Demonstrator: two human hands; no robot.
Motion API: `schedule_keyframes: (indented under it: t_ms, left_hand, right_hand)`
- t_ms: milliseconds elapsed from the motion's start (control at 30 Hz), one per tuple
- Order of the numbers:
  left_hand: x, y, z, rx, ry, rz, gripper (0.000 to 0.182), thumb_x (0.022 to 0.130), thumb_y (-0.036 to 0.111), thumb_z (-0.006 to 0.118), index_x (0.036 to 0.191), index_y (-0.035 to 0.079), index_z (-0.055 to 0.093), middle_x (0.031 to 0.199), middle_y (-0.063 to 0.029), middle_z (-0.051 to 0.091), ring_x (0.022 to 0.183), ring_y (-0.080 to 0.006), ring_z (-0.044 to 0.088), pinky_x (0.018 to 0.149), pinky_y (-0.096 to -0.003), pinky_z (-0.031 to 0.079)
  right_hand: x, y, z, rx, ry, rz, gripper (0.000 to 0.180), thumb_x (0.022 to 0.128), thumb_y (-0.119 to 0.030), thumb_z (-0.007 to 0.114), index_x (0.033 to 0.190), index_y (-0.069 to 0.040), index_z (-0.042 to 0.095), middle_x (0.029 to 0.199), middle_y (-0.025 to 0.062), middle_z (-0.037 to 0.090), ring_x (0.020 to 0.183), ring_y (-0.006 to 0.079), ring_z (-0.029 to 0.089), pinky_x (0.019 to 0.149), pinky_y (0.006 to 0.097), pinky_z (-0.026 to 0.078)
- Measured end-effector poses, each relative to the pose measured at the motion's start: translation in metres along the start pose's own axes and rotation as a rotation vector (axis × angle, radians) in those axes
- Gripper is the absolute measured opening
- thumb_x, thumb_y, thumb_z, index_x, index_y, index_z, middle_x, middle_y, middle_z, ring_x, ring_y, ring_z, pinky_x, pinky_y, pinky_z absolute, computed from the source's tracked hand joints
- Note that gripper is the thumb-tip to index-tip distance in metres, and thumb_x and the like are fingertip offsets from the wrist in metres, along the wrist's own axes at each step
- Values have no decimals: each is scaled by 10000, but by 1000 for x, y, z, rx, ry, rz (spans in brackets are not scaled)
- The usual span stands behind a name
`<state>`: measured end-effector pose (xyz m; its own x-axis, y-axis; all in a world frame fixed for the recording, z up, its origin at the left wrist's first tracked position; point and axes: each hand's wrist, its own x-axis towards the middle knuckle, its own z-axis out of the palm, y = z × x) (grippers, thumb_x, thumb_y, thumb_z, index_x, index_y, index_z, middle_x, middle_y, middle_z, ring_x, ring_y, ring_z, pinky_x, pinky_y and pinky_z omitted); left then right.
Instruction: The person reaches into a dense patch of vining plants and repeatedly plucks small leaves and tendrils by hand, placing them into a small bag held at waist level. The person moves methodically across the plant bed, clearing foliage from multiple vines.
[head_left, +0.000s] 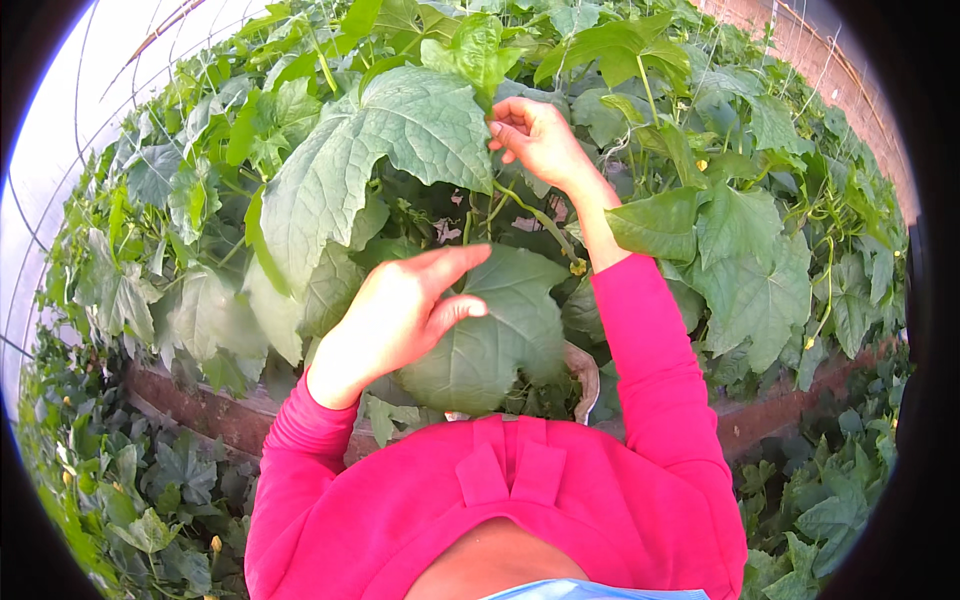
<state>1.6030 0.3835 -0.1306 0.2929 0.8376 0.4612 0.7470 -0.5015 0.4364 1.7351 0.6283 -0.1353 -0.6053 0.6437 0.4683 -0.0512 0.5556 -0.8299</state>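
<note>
My left hand (405, 304) is held over a broad lobed leaf (510, 330) in front of my chest. Its fingers point right, the thumb stands apart, and nothing is in it. Higher up, my right hand (540, 139) has its fingers bent, with thumb and forefinger close together at the right edge of a large gourd-type leaf (405, 112). Whether the fingertips pinch a thin stem or string there cannot be made out. Below that hand, a green vine stem (536, 214) slants down to a small yellowish flower (577, 267) beside my right forearm.
Dense climbing vines (750, 277) surround me, with thin white support strings (619, 142) among them. A pale rim of a bag or cloth (583, 379) shows by my waist. Bare soil (202, 416) runs between the rows. Wires cross pale plastic sheeting (56, 142) at left.
</note>
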Motion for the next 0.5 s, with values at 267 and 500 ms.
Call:
schedule_keyframes:
  t_ms: [267,500]
  left_hand:
    - [66,-6,-40,740,415,180,602,760,110,711,1314,93,476,1370,-165,450,1269,-377,400,1070,-531,280]
    - [35,-29,-82,1247,350,-291,958,651,100,803,1461,160,295,1525,-153,235,1375,-317,306,1072,-497,267]
  right_hand:
    - [-1,-5,20,194,220,16,168,877,-18,616,1005,71,552,842,135,671,682,172,665,576,270,552]
    - [-5,0,3,311,210,30,113,875,-25,631,935,42,563,851,140,680,702,185,683,556,268,561]
